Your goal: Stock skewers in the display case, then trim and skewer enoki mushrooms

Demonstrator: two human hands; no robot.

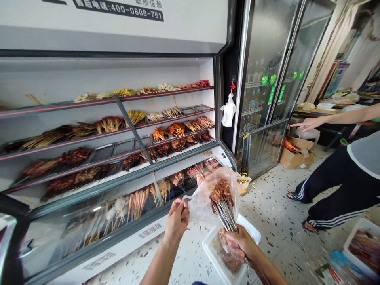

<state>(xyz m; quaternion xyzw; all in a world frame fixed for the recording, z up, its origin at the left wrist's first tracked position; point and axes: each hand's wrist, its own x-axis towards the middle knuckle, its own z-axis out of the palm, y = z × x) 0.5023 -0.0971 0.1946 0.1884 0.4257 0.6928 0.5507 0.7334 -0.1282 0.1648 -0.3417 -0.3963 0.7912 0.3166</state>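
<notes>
My right hand (pixel 241 242) is closed round the lower ends of a bunch of metal skewers (pixel 225 211). Reddish-brown marinated meat (pixel 222 193) covers their upper ends and sits against a clear plastic bag (pixel 198 204). On the left, my left hand (pixel 178 215) pinches a twisted edge of that bag, its fingers closed. Below the skewers, a white foam box (pixel 211 246) holding more meat stands on the floor, partly hidden by my right hand.
An open display fridge (pixel 178 140) with shelves of skewers fills the left side. Behind stands a glass-door fridge (pixel 261 99). At right, a person in dark striped trousers (pixel 332 192) points left, near a cardboard box (pixel 297 158). Another white tub (pixel 363 245) holds meat.
</notes>
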